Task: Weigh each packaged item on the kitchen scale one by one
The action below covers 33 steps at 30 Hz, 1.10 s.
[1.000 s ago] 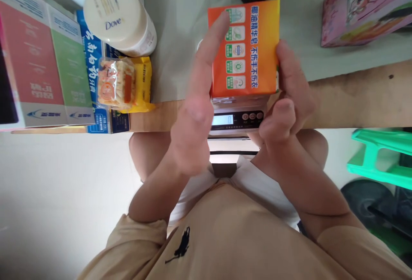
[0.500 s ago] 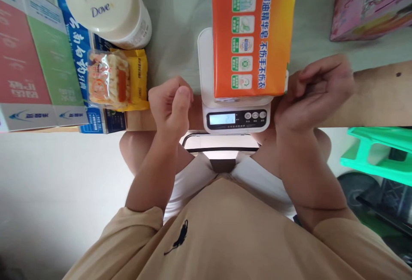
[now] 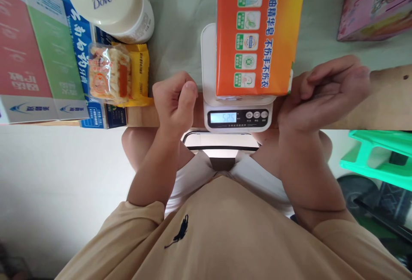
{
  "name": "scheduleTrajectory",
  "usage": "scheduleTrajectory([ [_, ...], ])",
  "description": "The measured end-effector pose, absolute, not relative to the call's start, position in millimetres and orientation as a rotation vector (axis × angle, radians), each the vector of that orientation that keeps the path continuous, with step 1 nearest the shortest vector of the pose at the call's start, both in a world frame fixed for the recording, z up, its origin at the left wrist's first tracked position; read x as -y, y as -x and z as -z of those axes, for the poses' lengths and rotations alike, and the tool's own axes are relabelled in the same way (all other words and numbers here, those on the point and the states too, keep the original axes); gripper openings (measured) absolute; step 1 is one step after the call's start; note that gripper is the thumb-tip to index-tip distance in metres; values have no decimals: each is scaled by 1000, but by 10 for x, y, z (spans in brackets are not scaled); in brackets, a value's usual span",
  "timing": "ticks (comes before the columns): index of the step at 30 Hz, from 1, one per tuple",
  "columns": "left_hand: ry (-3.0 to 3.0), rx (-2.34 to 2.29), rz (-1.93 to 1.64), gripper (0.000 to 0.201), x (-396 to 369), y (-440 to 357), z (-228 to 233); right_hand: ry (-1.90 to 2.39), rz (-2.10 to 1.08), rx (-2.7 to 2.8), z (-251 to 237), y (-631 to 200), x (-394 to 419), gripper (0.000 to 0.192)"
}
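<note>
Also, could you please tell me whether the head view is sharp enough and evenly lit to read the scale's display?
Head view: soft, even light with no hard shadows; the scale display is lit and shows digits, slightly soft; the orange package print is crisp; wide-lens bending shows at the edges, around the Dove jar.

Pale green desk (image 3: 180, 18) top meeting bare wooden front edge. White floor (image 3: 64, 177) showing below, evenly lit. Green plastic stool (image 3: 376, 155) standing beneath desk's right end, dark objects beside.

It looked like a home: a table (image 3: 386, 104) crowded with a Dove jar (image 3: 109, 3), snack packs (image 3: 112, 76), boxes (image 3: 35, 48), a kitchen scale (image 3: 238, 117).
</note>
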State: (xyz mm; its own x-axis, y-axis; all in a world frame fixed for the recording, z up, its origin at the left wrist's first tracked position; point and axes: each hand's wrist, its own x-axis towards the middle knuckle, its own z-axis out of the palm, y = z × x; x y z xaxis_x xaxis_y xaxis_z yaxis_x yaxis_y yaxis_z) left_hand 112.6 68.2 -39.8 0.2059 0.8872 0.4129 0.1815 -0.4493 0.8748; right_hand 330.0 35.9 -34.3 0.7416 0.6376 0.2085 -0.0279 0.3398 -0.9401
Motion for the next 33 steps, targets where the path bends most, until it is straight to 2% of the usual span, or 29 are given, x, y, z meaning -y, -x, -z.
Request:
scheduleTrajectory([
  [8,-1804,-1045,-1277,60,-660,-1123,403,1163,-490,630,389,-3305,-356,36],
  [18,-1764,-1093,-1267,59,-631,-1125,400,1100,-412,683,311,-3318,-373,40],
  [29,-1713,-1005,-1387,55,-678,-1113,481,1127,-416,594,279,-3384,-407,62],
  [33,-1688,-1080,-1285,53,-642,-1091,433,1132,-453,601,205,-3306,-392,61],
])
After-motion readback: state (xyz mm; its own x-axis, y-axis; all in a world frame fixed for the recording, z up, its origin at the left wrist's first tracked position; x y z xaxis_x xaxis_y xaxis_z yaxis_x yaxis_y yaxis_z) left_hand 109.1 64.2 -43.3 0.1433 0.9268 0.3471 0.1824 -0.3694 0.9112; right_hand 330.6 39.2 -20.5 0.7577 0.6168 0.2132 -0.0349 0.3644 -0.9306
